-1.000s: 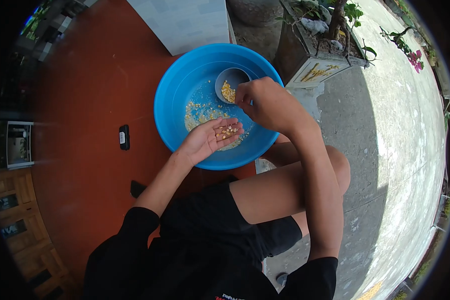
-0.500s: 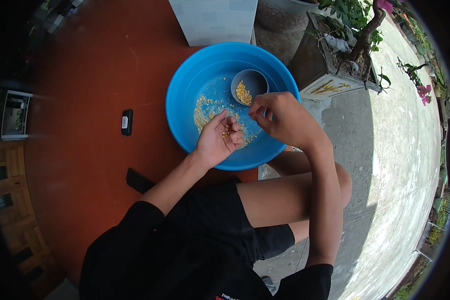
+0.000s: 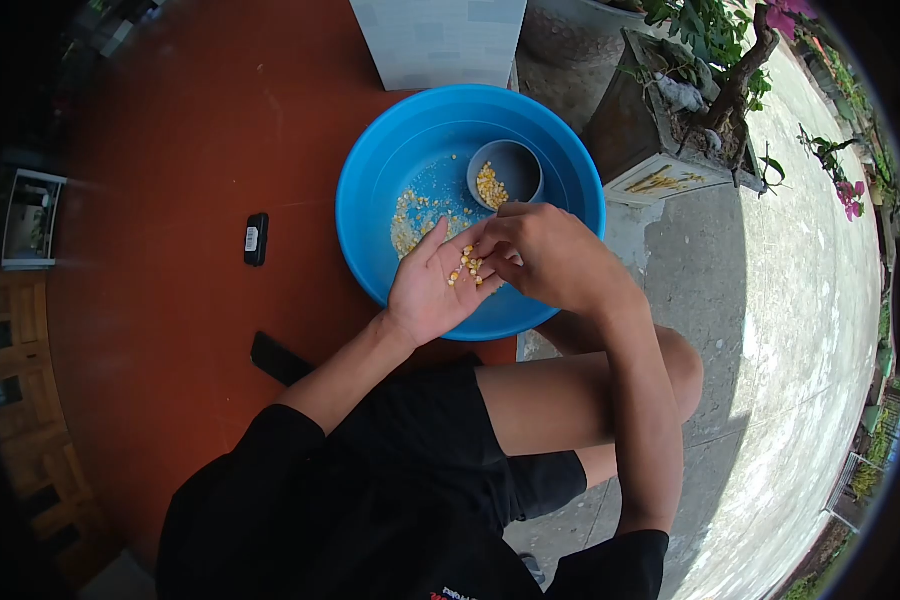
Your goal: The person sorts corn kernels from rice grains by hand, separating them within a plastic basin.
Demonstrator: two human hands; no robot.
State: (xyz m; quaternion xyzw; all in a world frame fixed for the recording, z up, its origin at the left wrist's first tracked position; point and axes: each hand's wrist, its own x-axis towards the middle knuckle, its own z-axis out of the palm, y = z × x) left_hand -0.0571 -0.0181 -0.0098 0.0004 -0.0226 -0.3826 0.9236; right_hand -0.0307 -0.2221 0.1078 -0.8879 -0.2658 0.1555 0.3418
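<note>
My left hand (image 3: 431,292) is palm up over the near side of a blue basin (image 3: 350,200), its fingers stretched out. Several yellow corn kernels (image 3: 464,266) lie in its palm. From the right my right hand (image 3: 562,255) reaches across, fingers bent together and tips at the left hand's fingers beside the kernels. Whether a kernel is between those fingertips is hidden. A small grey bowl (image 3: 523,172) stands inside the basin at the far right, partly filled with yellow kernels (image 3: 491,187). Loose kernels and pale bits (image 3: 410,218) are scattered over the basin floor.
On the red floor (image 3: 160,330) to the left lie a small black device with a white label (image 3: 256,240) and a dark flat object (image 3: 278,358). A pale box-like block (image 3: 445,45) stands behind the basin. A planter (image 3: 660,150) is at the right.
My right hand has moved from beside the bowl down and left to my left palm. The left hand's curled fingers have spread flatter, showing more kernels.
</note>
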